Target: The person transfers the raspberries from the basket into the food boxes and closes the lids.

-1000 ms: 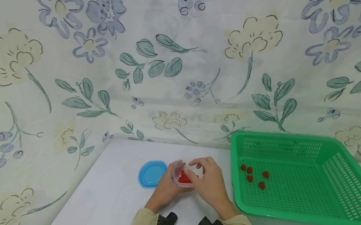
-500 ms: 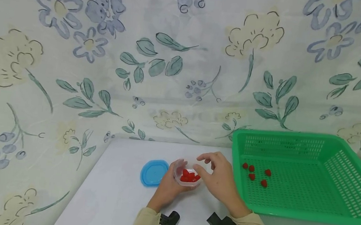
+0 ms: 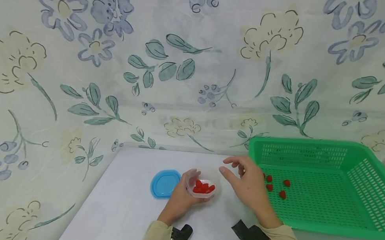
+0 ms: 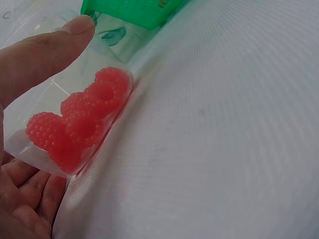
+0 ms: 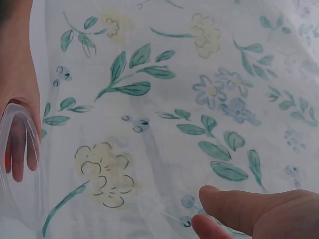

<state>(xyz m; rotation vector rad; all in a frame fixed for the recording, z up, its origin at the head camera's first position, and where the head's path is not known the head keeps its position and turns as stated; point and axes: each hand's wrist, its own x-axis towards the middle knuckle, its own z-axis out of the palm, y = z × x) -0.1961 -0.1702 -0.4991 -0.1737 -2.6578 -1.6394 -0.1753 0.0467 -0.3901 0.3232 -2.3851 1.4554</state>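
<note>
My left hand (image 3: 183, 192) grips a small clear plastic container (image 3: 190, 181), its thumb along one side and fingers around the other. Several red raspberries (image 3: 202, 187) lie in the bottom; the left wrist view shows these raspberries (image 4: 82, 117) close up through the clear wall. My right hand (image 3: 248, 184) hovers between the container and the green basket (image 3: 314, 207), fingers loosely bent and thumb apart, with nothing visible in it. In the right wrist view only the thumb (image 5: 249, 204) and a fingertip show.
A blue lid (image 3: 165, 184) lies on the white table (image 3: 108, 205), left of the container. Several raspberries (image 3: 286, 183) sit in the left part of the basket, partly hidden by my right hand. A flowered cloth (image 3: 181, 95) hangs behind the table.
My right hand has drawn out of the container and moved right toward the basket, its fingers apart. The left hand keeps holding the container in nearly the same spot.
</note>
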